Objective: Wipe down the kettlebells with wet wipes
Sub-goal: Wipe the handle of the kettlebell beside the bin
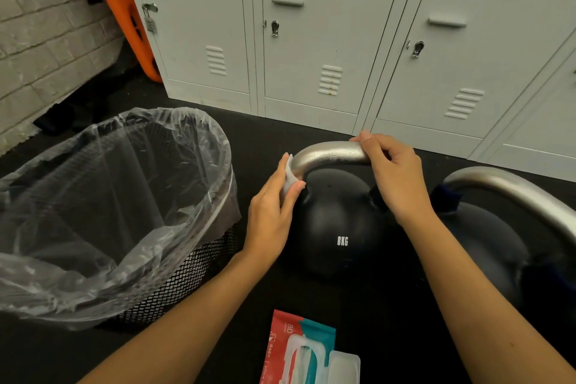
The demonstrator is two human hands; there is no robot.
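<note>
A black kettlebell (338, 227) marked 8KG stands on the dark floor, with a silver handle (330, 153) arching over it. My left hand (274, 209) holds a white wet wipe (290, 179) wrapped against the left bend of that handle. At the handle's right end my right hand (392, 171) grips the bar, thumb on top. A second, larger black kettlebell (486, 246) with a silver handle sits close on the right, partly cut off by the frame edge.
A mesh waste bin (193, 271) lined with a clear plastic bag stands to the left. A red and teal pack of wet wipes (299, 349), lid open, lies near me. Grey lockers (311, 40) line the back, an orange board (115, 0) leans at the brick wall.
</note>
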